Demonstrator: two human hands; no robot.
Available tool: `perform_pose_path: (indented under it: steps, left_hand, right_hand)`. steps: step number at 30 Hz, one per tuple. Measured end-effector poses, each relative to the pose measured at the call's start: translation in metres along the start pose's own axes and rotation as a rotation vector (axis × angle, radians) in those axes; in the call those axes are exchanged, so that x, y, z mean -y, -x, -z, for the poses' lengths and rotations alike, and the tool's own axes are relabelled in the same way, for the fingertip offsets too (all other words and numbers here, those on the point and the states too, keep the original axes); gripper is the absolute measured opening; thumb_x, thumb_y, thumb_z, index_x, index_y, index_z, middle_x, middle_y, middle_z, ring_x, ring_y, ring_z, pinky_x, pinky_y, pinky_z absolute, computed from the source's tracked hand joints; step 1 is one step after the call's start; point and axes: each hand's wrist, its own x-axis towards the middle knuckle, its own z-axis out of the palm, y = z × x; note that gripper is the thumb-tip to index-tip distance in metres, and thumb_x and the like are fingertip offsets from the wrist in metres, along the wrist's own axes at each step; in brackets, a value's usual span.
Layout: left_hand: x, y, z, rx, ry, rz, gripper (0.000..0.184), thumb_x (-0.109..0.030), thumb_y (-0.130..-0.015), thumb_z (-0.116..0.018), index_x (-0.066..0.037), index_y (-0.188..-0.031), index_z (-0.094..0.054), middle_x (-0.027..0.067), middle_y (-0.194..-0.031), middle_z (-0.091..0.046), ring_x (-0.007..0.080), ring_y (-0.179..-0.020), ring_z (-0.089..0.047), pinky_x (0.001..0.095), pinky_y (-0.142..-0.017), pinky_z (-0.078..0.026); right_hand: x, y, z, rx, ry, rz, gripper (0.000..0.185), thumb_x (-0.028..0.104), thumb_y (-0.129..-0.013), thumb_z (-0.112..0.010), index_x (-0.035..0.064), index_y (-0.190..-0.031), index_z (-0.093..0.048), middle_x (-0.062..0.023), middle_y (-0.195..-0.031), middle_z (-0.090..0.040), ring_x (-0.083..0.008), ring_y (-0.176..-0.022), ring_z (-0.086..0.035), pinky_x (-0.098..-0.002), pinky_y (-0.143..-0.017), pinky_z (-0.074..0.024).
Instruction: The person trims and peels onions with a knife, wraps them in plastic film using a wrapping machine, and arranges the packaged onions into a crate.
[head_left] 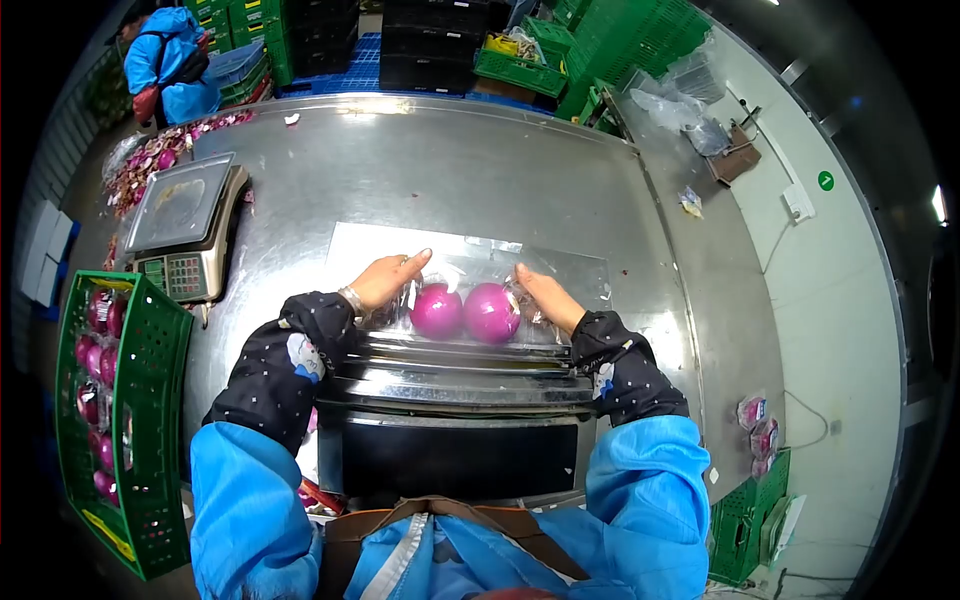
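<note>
Two peeled purple onions, one on the left (436, 311) and one on the right (491, 313), sit side by side in clear plastic film (580, 275). My left hand (385, 281) grips the film at the left of the onions, thumb on top and pointing inward. At the right side, my right hand (548, 298) grips the film the same way, its thumb beside the right onion. The fingers below are mostly hidden. Just in front of my body lies a wrapping machine with metal bars (460, 385) and a black panel (460, 460).
A scale (183, 215) stands left on the steel table (440, 160). Beside it, a green crate (150, 350) holds several wrapped onions (90, 400). Onion skins (150, 170) and a person in blue (180, 60) are far left. Wrapped onions (763, 437) lie at right.
</note>
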Motion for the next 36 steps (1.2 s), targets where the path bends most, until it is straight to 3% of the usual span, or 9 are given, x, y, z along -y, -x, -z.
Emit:
perform_pose_path:
  steps: [4, 6, 13, 15, 21, 27, 33, 35, 36]
  left_hand:
    - [-0.029, 0.003, 0.008, 0.252, 0.317, 0.416, 0.095, -0.077, -0.082, -0.022, 0.009, -0.079, -0.062, 0.0140, -0.058, -0.056, 0.0146, -0.038, -0.044, 0.0271, -0.035, -0.033]
    - [-0.015, 0.006, 0.019, 0.565, 0.318, 0.483, 0.099, -0.075, -0.083, -0.024, 0.017, -0.099, -0.056, 0.0227, -0.071, -0.064, 0.0173, -0.049, -0.054, 0.0280, -0.041, -0.038]
    - [-0.018, 0.170, -0.033, 0.649, 0.166, 0.410, 0.074, -0.060, -0.092, -0.030, 0.005, -0.125, -0.046, 0.0185, -0.092, -0.064, 0.0286, -0.081, -0.061, 0.0414, -0.077, -0.048]
    - [0.063, 0.181, -0.067, 0.503, -0.279, -0.123, 0.067, -0.053, -0.092, -0.039, 0.009, -0.110, -0.055, 0.0281, -0.084, -0.061, 0.0379, -0.075, -0.059, 0.0436, -0.070, -0.046]
    - [0.056, 0.206, -0.083, 0.240, -0.088, 0.285, 0.057, -0.047, -0.089, -0.051, 0.003, -0.063, -0.056, 0.0063, -0.047, -0.049, 0.0143, -0.044, -0.047, 0.0337, -0.045, -0.037]
    - [0.042, 0.260, -0.076, -0.111, 0.487, 0.172, 0.016, -0.010, -0.089, -0.058, -0.005, -0.075, -0.051, 0.0049, -0.087, -0.059, 0.0080, -0.077, -0.052, 0.0207, -0.071, -0.040]
    - [0.059, 0.260, -0.119, -0.628, 0.503, 0.146, 0.026, -0.021, -0.096, -0.049, -0.009, -0.074, -0.043, -0.0061, -0.063, -0.033, 0.0032, -0.055, -0.029, 0.0220, -0.047, -0.024]
    - [0.035, 0.281, -0.103, -0.566, 0.716, 0.339, 0.023, -0.020, -0.094, -0.052, -0.008, -0.075, -0.046, -0.0060, -0.054, -0.035, 0.0026, -0.048, -0.033, 0.0227, -0.044, -0.028]
    - [0.055, 0.283, -0.105, -0.683, 0.184, 0.059, 0.022, -0.019, -0.092, -0.056, -0.006, -0.075, -0.050, -0.0011, -0.054, -0.042, 0.0063, -0.048, -0.042, 0.0283, -0.043, -0.033]
  right_hand:
    - [0.022, 0.010, 0.001, 0.142, -0.175, -0.263, 0.079, 0.067, -0.086, -0.038, -0.0007, -0.127, -0.041, -0.0109, -0.090, -0.061, -0.0144, -0.075, -0.058, -0.0341, -0.070, -0.0490]
    - [0.001, 0.014, -0.002, 0.324, -0.307, -0.231, 0.090, 0.072, -0.084, -0.035, -0.0002, -0.137, -0.029, -0.0117, -0.092, -0.061, -0.0169, -0.081, -0.059, -0.0378, -0.078, -0.0493]
    - [-0.036, 0.172, -0.106, 0.241, -0.136, -0.209, 0.082, 0.071, -0.087, -0.023, 0.0012, -0.087, -0.066, -0.0179, -0.090, -0.066, -0.0271, -0.087, -0.061, -0.0418, -0.080, -0.0445]
    - [-0.044, 0.185, -0.115, 0.134, 0.111, -0.145, 0.084, 0.066, -0.090, -0.021, -0.0009, -0.071, -0.067, -0.0232, -0.079, -0.064, -0.0329, -0.083, -0.062, -0.0422, -0.078, -0.0448]
    - [-0.074, 0.208, -0.123, 0.013, 0.284, -0.061, 0.082, 0.067, -0.088, -0.031, -0.0043, -0.055, -0.057, -0.0186, -0.053, -0.054, -0.0343, -0.056, -0.057, -0.0433, -0.061, -0.0453]
    - [-0.124, 0.232, -0.135, -0.313, 0.028, 0.170, 0.046, 0.045, -0.082, -0.063, 0.0004, -0.073, -0.064, -0.0140, -0.070, -0.062, -0.0241, -0.064, -0.060, -0.0346, -0.060, -0.0455]
    - [-0.091, 0.264, -0.161, -0.283, -1.100, -0.196, 0.026, 0.035, -0.092, -0.055, 0.0118, -0.081, -0.052, 0.0084, -0.059, -0.038, -0.0012, -0.049, -0.036, -0.0180, -0.041, -0.0269]
    - [-0.085, 0.269, -0.150, -0.396, -0.864, -0.292, 0.033, 0.036, -0.092, -0.054, 0.0107, -0.072, -0.048, 0.0065, -0.055, -0.036, -0.0039, -0.044, -0.034, -0.0213, -0.040, -0.0275]
    - [-0.117, 0.261, -0.150, -0.545, -0.338, -0.083, 0.033, 0.035, -0.090, -0.057, 0.0081, -0.072, -0.049, 0.0024, -0.052, -0.039, -0.0134, -0.039, -0.038, -0.0285, -0.040, -0.0329]
